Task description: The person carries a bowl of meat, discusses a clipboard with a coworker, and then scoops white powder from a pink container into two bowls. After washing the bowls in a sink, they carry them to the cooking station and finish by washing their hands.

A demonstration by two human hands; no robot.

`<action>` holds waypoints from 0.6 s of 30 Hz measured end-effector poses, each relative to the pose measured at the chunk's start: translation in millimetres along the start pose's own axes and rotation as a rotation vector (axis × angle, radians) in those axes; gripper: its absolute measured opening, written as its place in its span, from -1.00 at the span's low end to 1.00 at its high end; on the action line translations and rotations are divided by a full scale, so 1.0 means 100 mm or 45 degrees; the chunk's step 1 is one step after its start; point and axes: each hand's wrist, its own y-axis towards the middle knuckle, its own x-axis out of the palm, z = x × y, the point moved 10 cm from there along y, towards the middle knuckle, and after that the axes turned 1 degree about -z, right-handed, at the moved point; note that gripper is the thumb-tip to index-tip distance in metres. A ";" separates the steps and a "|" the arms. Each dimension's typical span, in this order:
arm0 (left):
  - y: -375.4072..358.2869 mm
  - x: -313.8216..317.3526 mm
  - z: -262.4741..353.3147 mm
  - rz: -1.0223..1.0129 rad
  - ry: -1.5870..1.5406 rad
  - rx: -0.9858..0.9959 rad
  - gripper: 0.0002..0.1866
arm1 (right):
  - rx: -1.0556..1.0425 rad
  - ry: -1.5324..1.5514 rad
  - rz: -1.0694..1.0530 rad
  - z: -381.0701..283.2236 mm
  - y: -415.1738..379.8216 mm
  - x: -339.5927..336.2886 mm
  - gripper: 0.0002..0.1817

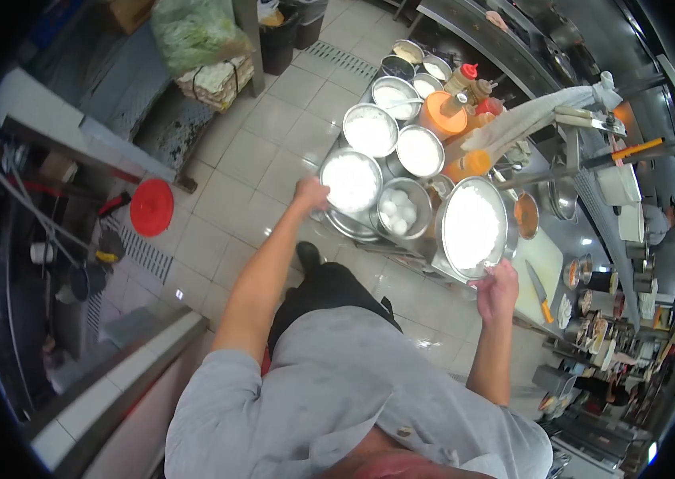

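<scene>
My left hand has its fingers closed at the left rim of a round metal bowl filled with a bright white substance. My right hand grips the near rim of a larger metal bowl, whose contents are also white and overexposed. Between these two stands a metal bowl holding several whitish, egg-like round items. Beyond my left hand's bowl are more metal containers of white contents, one with another to its right.
An orange-lidded container and several squeeze bottles stand behind the bowls. On a pale cutting board lies an orange-handled knife. A cloth hangs over a rail. A red round lid or basin is at left, near a floor drain.
</scene>
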 end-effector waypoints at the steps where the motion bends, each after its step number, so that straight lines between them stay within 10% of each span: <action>1: 0.15 0.12 0.01 -0.113 0.441 0.300 -0.78 | 0.002 -0.016 0.054 0.03 0.06 0.13 -0.65; 4: 0.24 0.12 0.15 -0.337 0.881 0.308 -0.64 | 0.004 -0.015 0.044 0.20 0.50 0.67 -0.67; 10: -0.13 -0.82 0.93 -0.555 -0.033 -0.066 -0.44 | 0.038 -0.035 -0.161 0.45 1.66 1.90 -0.72; 18: 0.54 -2.19 2.37 -0.651 -0.480 0.166 -0.59 | 0.113 -0.086 -0.289 0.80 2.63 3.70 -0.73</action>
